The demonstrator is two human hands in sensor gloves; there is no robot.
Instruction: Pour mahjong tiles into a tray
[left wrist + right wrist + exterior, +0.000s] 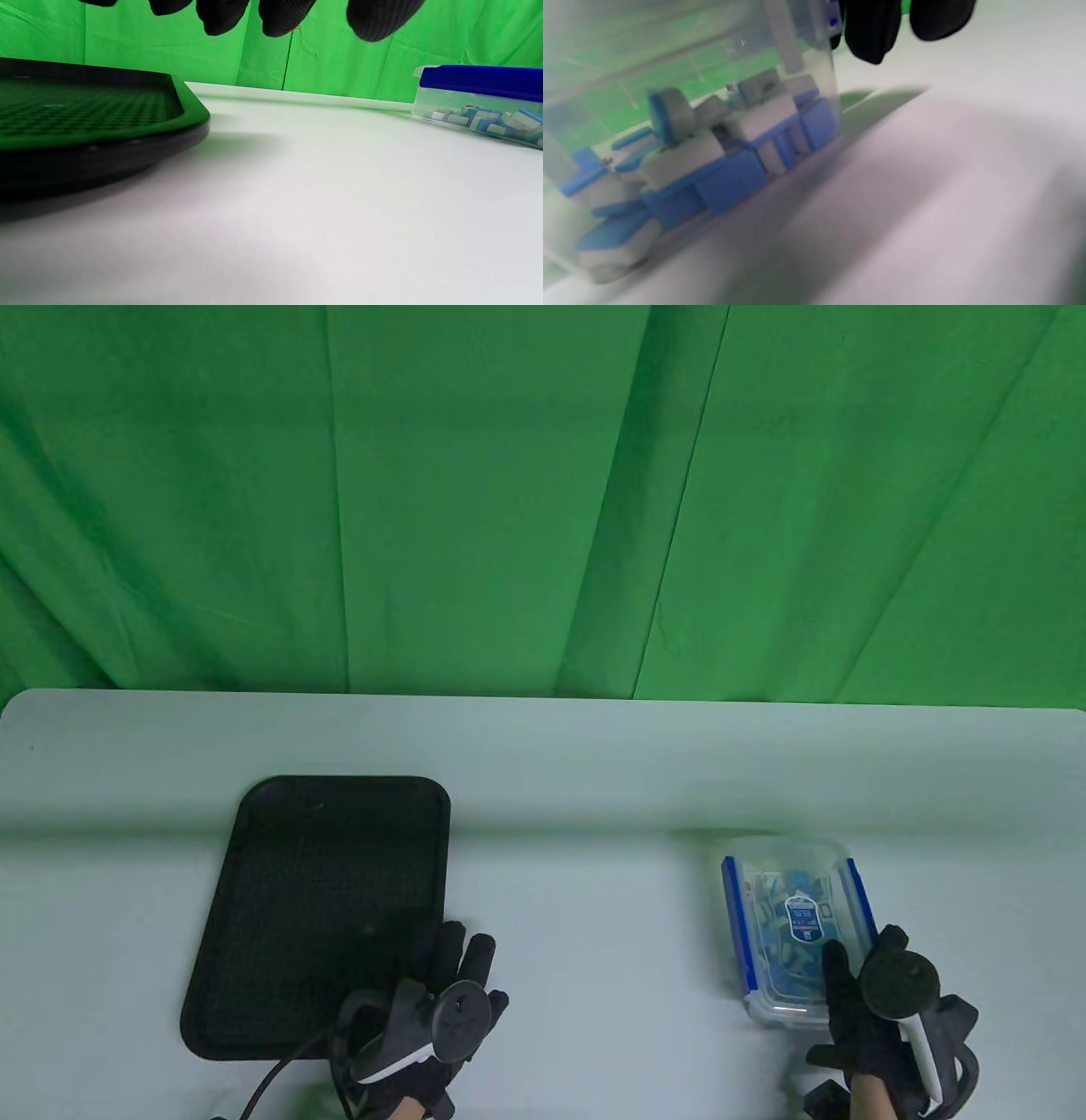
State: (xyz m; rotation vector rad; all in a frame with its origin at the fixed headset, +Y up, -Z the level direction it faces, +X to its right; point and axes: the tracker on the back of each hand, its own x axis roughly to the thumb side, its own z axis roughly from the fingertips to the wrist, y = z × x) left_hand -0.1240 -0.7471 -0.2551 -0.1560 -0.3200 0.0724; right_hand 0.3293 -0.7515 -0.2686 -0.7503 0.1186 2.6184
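Black rectangular plastic tray [322, 899] near table's front-left. Left hand [437, 1010] by tray's front-right corner, fingers spread, holding nothing. Clear lidded plastic box with blue clips [793, 933], blue-and-white mahjong tiles [712, 140] inside, front-right. Right hand [882, 1001] touches box's near end; grip unclear.

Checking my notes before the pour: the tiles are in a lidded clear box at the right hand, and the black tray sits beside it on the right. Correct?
Not quite. The table view shows the black tray far left of the clear box, by the left hand. The tiles are in the lidded box at the right hand.
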